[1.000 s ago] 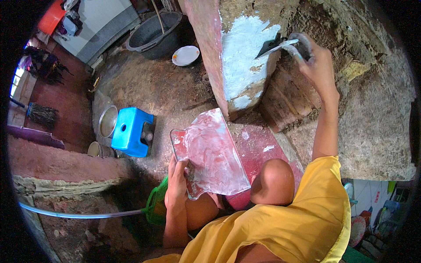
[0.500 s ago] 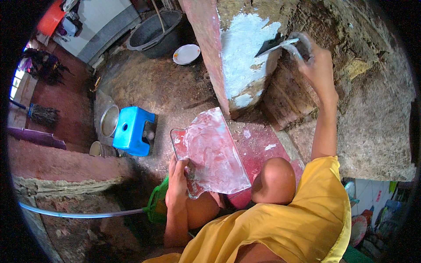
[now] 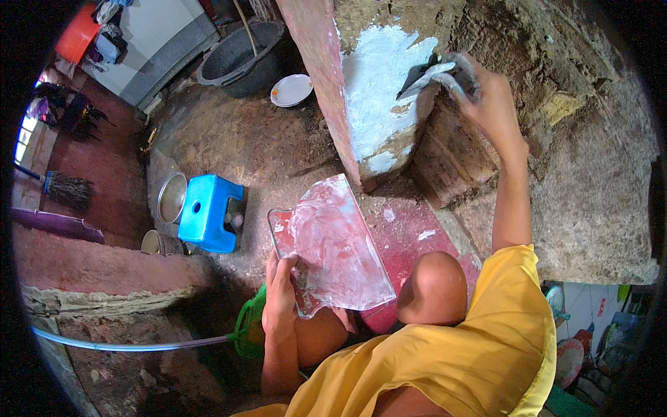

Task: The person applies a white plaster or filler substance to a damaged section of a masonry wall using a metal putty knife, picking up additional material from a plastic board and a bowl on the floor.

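In my right hand [image 3: 484, 90] is a putty knife [image 3: 417, 85], its handle smeared white and its dark blade laid against the wall pillar. White putty [image 3: 379, 73] covers an uneven patch on that pillar, with bare brown spots at its edges. My fingers curl round the handle, whitish at the tips. Lower down, my left hand [image 3: 281, 292] grips the left edge of a flat, see-through sheet [image 3: 340, 243], thumb on top. Smeared white paste coats its face, and the sheet is tilted above the floor near my knee.
A blue plastic stool [image 3: 205, 212] stands on the left floor beside a metal basin [image 3: 172, 198]. Farther back are a white plate [image 3: 292, 90] and a large dark tub [image 3: 243, 62]. Rough wall [image 3: 583, 160] rises at right. A green net [image 3: 250, 323] with a pole lies left.
My right hand and the putty knife have shifted slightly left and down across the white patch. My left hand still holds the sheet in nearly the same place.
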`<state>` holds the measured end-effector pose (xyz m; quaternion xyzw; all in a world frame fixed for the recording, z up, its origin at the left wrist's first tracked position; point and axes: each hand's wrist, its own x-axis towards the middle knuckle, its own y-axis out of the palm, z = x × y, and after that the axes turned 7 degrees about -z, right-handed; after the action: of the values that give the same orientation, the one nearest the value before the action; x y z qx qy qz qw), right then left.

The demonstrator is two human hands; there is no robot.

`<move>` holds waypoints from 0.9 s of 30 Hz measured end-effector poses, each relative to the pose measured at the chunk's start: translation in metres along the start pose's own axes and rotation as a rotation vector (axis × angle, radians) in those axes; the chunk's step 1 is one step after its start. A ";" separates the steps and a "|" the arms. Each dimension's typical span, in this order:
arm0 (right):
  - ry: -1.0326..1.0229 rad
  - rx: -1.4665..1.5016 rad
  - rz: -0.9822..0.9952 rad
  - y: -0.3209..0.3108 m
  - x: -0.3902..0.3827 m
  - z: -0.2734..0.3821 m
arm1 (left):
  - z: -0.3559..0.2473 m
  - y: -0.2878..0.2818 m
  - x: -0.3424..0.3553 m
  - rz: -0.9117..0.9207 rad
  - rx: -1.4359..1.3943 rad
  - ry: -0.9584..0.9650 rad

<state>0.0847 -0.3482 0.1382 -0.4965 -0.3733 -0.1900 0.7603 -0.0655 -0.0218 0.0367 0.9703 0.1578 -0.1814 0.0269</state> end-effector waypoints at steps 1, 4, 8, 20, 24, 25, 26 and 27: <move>-0.014 0.019 -0.031 -0.003 0.002 0.001 | 0.000 0.001 -0.001 -0.016 -0.005 -0.003; 0.012 -0.007 -0.090 -0.018 0.005 0.008 | 0.002 -0.002 -0.001 -0.025 0.007 0.002; 0.113 0.007 0.081 -0.023 -0.004 0.016 | -0.003 0.000 -0.003 -0.067 0.048 -0.016; 0.056 -0.016 -0.085 -0.020 0.007 0.015 | -0.003 0.001 -0.001 -0.025 -0.021 -0.021; 0.092 -0.004 0.072 -0.024 -0.004 0.023 | -0.011 0.006 -0.005 -0.046 -0.055 -0.025; 0.129 -0.023 0.180 -0.022 -0.007 0.025 | -0.012 0.007 -0.005 -0.054 -0.061 -0.016; 0.040 0.009 0.140 -0.008 -0.011 0.015 | -0.012 0.008 -0.004 -0.041 -0.040 -0.019; 0.006 -0.011 0.109 -0.004 -0.014 0.010 | -0.011 0.008 -0.003 -0.028 -0.020 -0.021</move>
<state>0.0690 -0.3420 0.1328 -0.5196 -0.3426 -0.1517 0.7679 -0.0618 -0.0292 0.0481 0.9657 0.1728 -0.1905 0.0355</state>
